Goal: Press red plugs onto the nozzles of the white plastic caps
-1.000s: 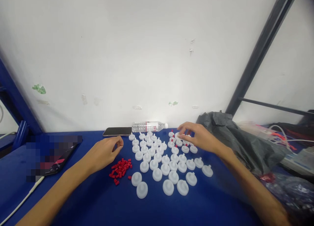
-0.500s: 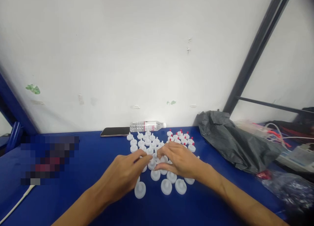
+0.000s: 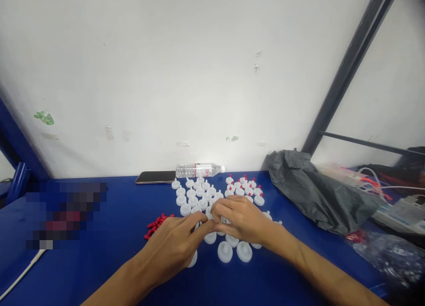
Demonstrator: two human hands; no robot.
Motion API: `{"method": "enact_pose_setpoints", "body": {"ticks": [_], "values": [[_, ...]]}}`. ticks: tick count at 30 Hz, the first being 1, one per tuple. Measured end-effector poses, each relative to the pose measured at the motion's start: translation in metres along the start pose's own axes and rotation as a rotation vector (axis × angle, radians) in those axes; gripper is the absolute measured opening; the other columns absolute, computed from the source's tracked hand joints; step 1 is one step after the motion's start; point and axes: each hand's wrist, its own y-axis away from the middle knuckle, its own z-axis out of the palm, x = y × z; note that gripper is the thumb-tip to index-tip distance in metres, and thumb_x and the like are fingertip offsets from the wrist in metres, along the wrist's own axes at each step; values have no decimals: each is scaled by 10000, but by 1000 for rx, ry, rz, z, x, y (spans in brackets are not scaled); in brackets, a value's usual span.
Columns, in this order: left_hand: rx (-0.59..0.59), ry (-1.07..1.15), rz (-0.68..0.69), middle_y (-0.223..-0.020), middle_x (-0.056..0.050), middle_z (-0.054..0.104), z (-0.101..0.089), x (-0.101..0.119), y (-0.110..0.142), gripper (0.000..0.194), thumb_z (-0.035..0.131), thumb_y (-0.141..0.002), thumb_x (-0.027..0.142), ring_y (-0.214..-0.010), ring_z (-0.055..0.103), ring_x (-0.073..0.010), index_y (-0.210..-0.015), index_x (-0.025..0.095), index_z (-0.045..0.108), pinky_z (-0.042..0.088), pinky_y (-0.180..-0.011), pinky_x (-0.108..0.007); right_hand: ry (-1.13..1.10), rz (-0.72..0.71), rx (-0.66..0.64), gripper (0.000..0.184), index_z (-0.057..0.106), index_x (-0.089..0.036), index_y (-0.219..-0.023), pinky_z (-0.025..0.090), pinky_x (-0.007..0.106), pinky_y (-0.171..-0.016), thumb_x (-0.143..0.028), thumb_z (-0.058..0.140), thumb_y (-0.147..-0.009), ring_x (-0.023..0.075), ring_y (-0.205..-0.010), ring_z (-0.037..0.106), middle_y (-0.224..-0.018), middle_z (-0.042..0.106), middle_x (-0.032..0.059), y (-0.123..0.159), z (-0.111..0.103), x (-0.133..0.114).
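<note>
White round spouted caps (image 3: 225, 252), several of them, stand spread over the blue tabletop (image 3: 119, 235) around both hands. My left hand (image 3: 177, 239) is closed in a pinch, its fingertips meeting those of my right hand (image 3: 244, 215) above the caps. Curled fingers and thumb on my right hand are closed too. Whatever lies between the fingertips is hidden. Small red tip covers (image 3: 153, 226) lie in a loose pile just beyond my left wrist. At the back right, a group of white caps with red tips (image 3: 259, 200) stands upright.
A phone (image 3: 156, 177) and a clear water bottle (image 3: 199, 170) lie along the wall. To the right are a crumpled dark grey bag (image 3: 318, 191), a clear plastic bag (image 3: 395, 257) and a power strip with cables. A white cable (image 3: 23, 275) runs at the left.
My left hand has moved right and slightly down, its fingertips now meeting the right hand's. The red pile behind it has come into view. My right hand has barely shifted.
</note>
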Motion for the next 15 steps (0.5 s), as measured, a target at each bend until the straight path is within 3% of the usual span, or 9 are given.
{"method": "enact_pose_setpoints", "body": {"ticks": [11, 15], "values": [[2, -72, -12, -979, -21, 673, -1, -5, -1, 539, 373, -787, -53, -614, 643, -171, -1247, 180, 531, 457, -400, -312, -87, 63, 58, 100, 530, -215, -946, 555, 274, -746, -302, 552, -991, 177, -989, 669, -1145, 679, 86, -2, -2, -5], [9, -73, 1, -1004, -15, 684, -1, -7, 1, 533, 395, -815, -43, -621, 654, -166, -1283, 179, 519, 471, -414, -312, -109, 52, 106, 135, 519, -215, -954, 562, 281, -744, -326, 594, -971, 181, -951, 693, -1091, 712, 84, 0, -2, -3]]}}
